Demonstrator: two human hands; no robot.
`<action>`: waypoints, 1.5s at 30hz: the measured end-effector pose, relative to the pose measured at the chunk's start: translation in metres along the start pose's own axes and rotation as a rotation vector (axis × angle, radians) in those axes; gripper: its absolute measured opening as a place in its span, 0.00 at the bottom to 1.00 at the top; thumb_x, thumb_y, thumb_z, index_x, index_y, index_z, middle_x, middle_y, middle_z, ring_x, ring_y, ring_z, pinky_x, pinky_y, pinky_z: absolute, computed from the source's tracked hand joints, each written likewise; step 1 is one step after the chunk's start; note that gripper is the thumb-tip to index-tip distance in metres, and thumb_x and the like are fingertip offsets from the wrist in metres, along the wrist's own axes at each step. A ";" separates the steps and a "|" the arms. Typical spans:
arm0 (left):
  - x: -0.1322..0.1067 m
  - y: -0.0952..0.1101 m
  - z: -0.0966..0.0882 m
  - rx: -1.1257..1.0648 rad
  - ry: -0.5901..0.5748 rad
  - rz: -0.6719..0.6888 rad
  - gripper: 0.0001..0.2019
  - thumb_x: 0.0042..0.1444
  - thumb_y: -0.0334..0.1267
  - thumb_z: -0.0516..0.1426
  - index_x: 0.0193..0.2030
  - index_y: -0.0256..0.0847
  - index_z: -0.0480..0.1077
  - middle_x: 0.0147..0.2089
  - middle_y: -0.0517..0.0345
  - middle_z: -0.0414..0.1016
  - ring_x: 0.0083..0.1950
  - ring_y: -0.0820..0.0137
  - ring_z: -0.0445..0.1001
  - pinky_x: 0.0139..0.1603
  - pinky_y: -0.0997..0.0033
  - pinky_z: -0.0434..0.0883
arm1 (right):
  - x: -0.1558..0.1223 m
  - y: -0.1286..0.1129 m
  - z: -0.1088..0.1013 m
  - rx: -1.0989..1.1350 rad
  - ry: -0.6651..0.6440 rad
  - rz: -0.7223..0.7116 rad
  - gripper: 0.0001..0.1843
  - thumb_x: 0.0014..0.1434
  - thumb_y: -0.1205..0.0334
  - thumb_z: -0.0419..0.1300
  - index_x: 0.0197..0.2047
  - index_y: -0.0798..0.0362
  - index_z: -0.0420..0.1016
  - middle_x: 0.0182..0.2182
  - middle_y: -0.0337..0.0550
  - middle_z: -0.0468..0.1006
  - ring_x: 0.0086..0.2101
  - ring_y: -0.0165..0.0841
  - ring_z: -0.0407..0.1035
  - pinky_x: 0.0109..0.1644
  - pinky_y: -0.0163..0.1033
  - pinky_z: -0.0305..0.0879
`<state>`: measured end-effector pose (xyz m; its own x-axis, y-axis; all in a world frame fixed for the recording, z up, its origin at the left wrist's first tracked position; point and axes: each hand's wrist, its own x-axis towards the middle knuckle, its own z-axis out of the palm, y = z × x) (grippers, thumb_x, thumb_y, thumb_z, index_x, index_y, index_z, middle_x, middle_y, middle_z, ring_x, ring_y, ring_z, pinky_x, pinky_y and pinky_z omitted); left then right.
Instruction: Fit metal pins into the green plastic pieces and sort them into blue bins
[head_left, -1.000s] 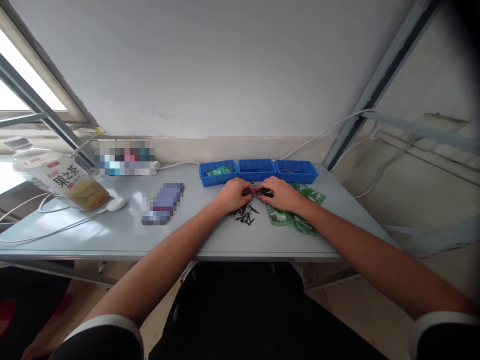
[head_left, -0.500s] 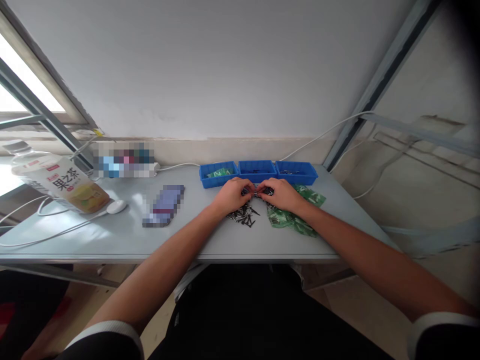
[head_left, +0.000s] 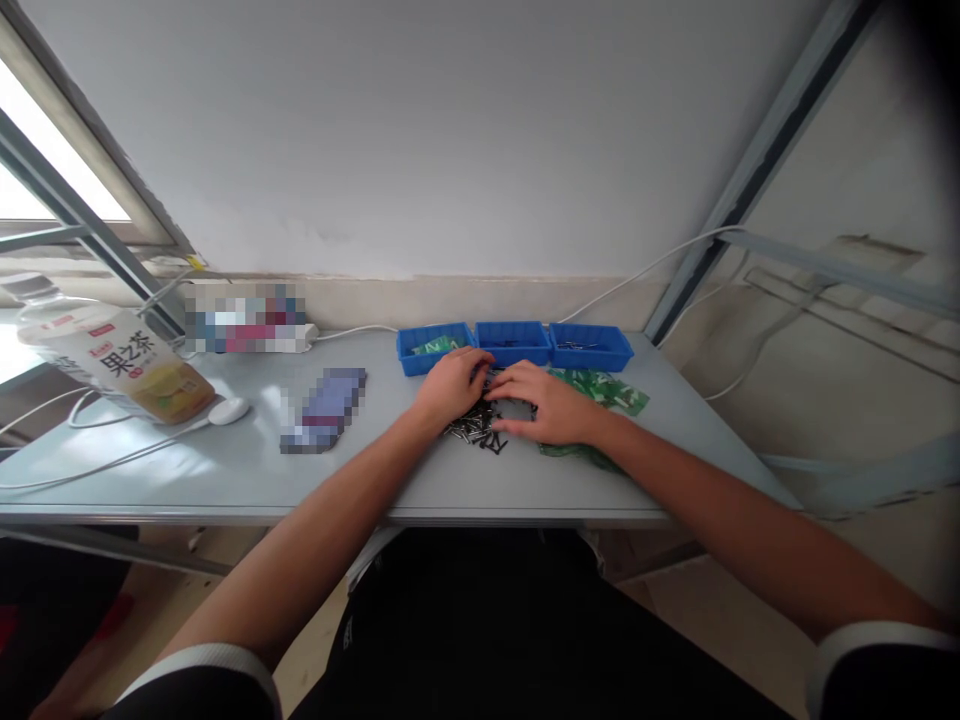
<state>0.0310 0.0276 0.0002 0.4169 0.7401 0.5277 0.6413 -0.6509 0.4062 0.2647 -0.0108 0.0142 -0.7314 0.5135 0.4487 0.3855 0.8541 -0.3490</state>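
A pile of small dark and silver screws lies on the table in front of my hands. My left hand is at the pile's far left side, fingers curled and tips close together. Anything held in it is too small to make out. Beside it, my right hand hovers at the pile's right edge with thumb and fingers spread apart, nothing visibly gripped. Green printed plastic bags lie partly beneath my right hand and wrist.
Behind the hands stand a left blue bin with green packets, a middle blue bin and a right blue bin with a few dark pieces. A blurred phone-like object, drink bottle and white cable lie leftward.
My hands were together, pinching at the far side of the pile. Now my right hand has opened and come slightly nearer and left, while my left hand has shifted a little left.
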 end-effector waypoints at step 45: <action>0.002 0.030 -0.007 -0.131 -0.029 0.065 0.13 0.71 0.42 0.58 0.51 0.44 0.83 0.49 0.54 0.87 0.51 0.62 0.83 0.56 0.62 0.76 | 0.001 0.020 0.000 0.246 0.372 0.414 0.06 0.62 0.59 0.66 0.41 0.50 0.82 0.37 0.43 0.87 0.37 0.38 0.81 0.45 0.43 0.78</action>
<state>0.0465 0.0086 0.0183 0.4747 0.6992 0.5347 0.5235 -0.7126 0.4671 0.2717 0.0066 0.0072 -0.2860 0.8311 0.4769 0.4225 0.5561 -0.7157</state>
